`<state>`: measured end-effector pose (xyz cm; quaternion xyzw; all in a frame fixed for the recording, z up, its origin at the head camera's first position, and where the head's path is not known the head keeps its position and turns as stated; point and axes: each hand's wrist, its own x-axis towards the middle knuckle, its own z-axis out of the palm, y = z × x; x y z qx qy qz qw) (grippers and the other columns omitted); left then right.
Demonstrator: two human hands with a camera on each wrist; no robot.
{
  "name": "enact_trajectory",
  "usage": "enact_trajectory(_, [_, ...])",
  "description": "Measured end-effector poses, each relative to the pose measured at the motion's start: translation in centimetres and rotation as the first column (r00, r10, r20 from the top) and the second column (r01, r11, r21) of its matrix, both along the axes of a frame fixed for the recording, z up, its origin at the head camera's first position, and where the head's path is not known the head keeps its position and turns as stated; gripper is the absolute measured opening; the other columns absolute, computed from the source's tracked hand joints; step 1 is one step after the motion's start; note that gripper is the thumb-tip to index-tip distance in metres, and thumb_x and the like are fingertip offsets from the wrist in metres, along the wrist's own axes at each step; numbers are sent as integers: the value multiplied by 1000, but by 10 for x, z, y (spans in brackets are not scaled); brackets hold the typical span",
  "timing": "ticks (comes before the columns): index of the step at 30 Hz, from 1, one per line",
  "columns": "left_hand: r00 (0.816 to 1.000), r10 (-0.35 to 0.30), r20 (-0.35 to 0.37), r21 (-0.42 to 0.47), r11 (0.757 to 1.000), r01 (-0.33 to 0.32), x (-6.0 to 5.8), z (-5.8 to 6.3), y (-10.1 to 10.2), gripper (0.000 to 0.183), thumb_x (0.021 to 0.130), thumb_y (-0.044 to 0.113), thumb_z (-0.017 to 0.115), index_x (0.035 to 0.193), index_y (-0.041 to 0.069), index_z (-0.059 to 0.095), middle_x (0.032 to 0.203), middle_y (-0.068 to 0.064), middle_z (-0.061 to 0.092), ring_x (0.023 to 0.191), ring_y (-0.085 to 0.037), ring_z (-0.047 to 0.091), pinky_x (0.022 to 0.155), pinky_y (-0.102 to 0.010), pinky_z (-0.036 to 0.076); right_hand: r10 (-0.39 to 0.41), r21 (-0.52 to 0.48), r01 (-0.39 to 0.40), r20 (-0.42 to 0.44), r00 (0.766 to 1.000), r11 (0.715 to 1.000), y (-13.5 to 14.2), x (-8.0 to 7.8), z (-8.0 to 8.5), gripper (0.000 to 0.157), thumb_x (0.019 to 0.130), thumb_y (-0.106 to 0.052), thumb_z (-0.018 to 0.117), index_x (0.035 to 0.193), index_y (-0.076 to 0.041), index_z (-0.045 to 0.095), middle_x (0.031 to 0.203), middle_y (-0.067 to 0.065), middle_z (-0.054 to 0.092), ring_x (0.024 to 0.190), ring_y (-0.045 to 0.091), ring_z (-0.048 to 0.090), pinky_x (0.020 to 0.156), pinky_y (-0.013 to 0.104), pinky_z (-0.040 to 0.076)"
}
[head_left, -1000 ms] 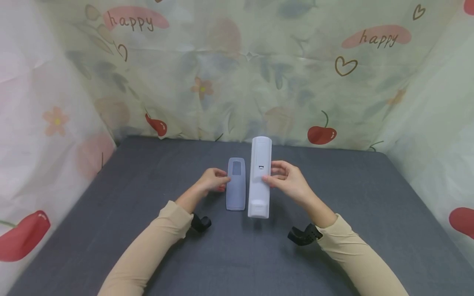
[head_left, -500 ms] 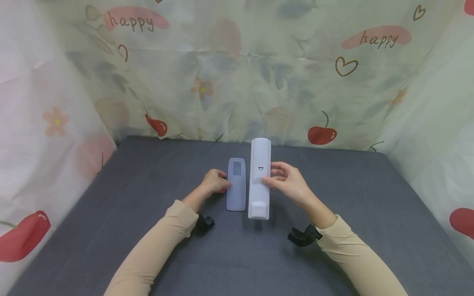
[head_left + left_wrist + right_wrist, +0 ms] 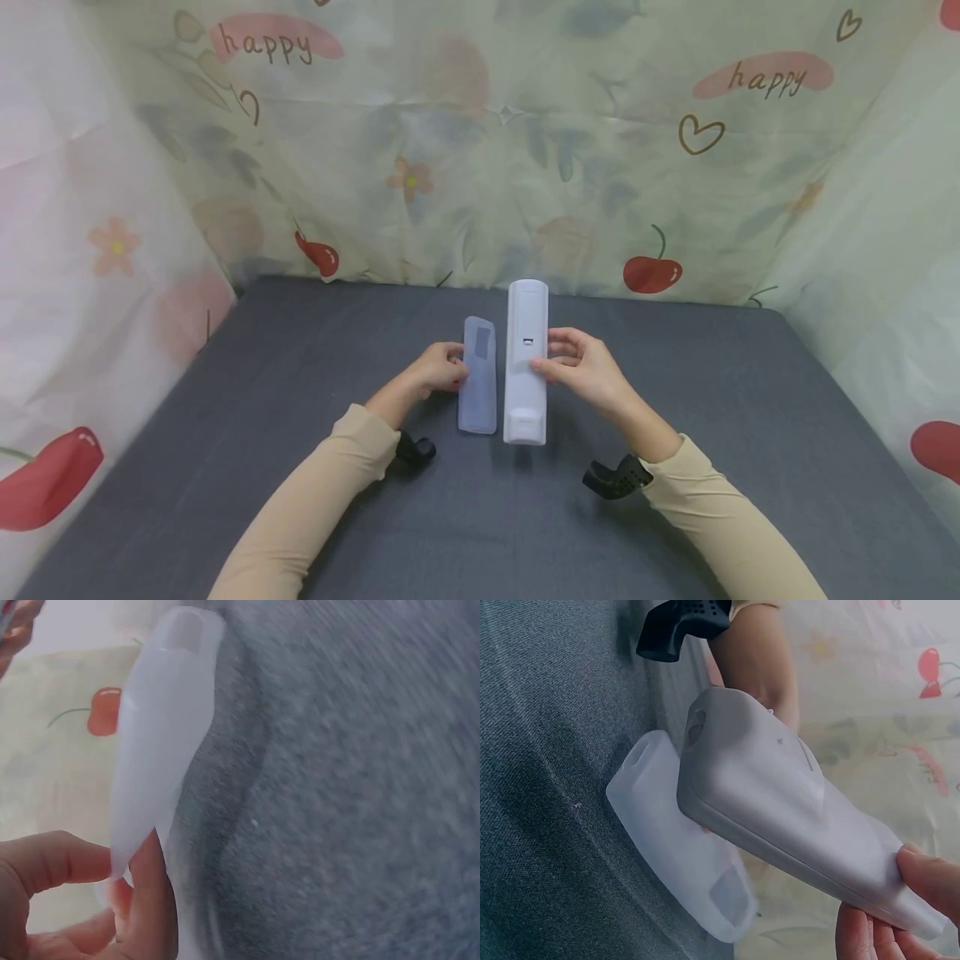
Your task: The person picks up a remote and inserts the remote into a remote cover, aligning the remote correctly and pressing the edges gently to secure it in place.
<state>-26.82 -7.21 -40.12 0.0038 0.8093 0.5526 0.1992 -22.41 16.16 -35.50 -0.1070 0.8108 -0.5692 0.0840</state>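
Note:
A white remote control stands out above the table with its back, showing a small slot, toward the head camera. My right hand grips it by its right edge, thumb on the back; the right wrist view shows one rounded end of the remote close up. Just left of it is a translucent soft remote cover with a rectangular window near its top. My left hand pinches the left edge of this cover between thumb and fingers. Cover and remote are apart, side by side.
A dark grey cloth covers the table. Patterned curtains with cherries and hearts stand behind and at both sides. Black wrist camera mounts sit under both forearms.
My left hand has shifted its hold on the cover and tilted it, lifting its left edge. The right hand and the remote have hardly moved.

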Motion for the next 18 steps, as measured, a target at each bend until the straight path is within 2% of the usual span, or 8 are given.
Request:
enact_trajectory(4, [1000, -6, 12, 52, 999, 6, 2, 3, 0, 62, 85, -6, 49, 143, 9, 33, 80, -1, 48, 66, -10, 51, 61, -23, 51, 1, 3, -1, 2, 1000, 1000, 0, 0, 0, 56, 85, -16, 69, 132, 1, 44, 121, 24, 58, 92, 17, 66, 85, 46, 53])
enact_trajectory(7, [1000, -15, 12, 105, 994, 14, 4, 6, 0, 63, 86, -6, 50, 143, 13, 33, 82, -1, 47, 68, -11, 52, 61, -23, 51, -3, 4, 3, 1, 1000, 1000, 0, 0, 0, 55, 85, -16, 68, 132, 0, 44, 120, 24, 58, 92, 17, 66, 84, 46, 54])
enact_trajectory(12, [999, -32, -1, 185, 982, 32, 6, 11, 0, 62, 87, -6, 51, 143, 17, 35, 84, -1, 46, 70, -11, 54, 63, -23, 51, -5, -6, 5, -4, 1000, 1000, 1, 0, 2, 54, 85, -14, 68, 132, 1, 44, 121, 25, 58, 92, 16, 66, 84, 47, 53])
enact_trajectory(18, [999, -50, -13, 268, 962, 52, 11, 19, 0, 62, 88, -7, 50, 143, 17, 35, 104, -10, 56, 77, -11, 59, 70, -26, 54, -22, -4, 22, -13, 1000, 1000, 3, 1, 6, 55, 85, -15, 68, 132, 0, 44, 121, 24, 58, 91, 14, 65, 81, 40, 55])
